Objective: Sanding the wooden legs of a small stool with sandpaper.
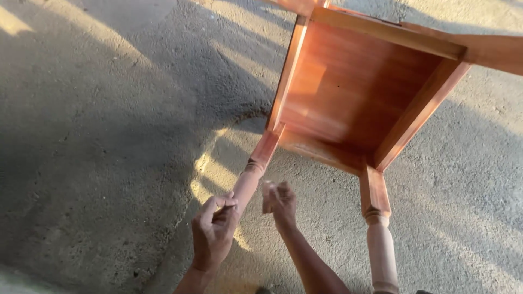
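Here left hand point(213, 231) grips turned table leg point(248, 182) | right hand point(280, 204) beside, pinching pad point(268, 196)

Warm reddish-orange across the upturned wooden table point(359, 87), its underside panel glowing amber with a pale streak of grain on the left. The frame rails run lighter, honey-toned at the far edge. The near-left turned leg point(255, 175) goes from deep orange to a paler pinkish tan toward the near end; the near-right leg point(379, 239) shows that same pale bare-wood tone. The concrete ground point(109, 136) is mottled grey, striped with yellow sunlight and dark shadow bands. A small beige pad point(268, 197) in the right hand point(281, 206).
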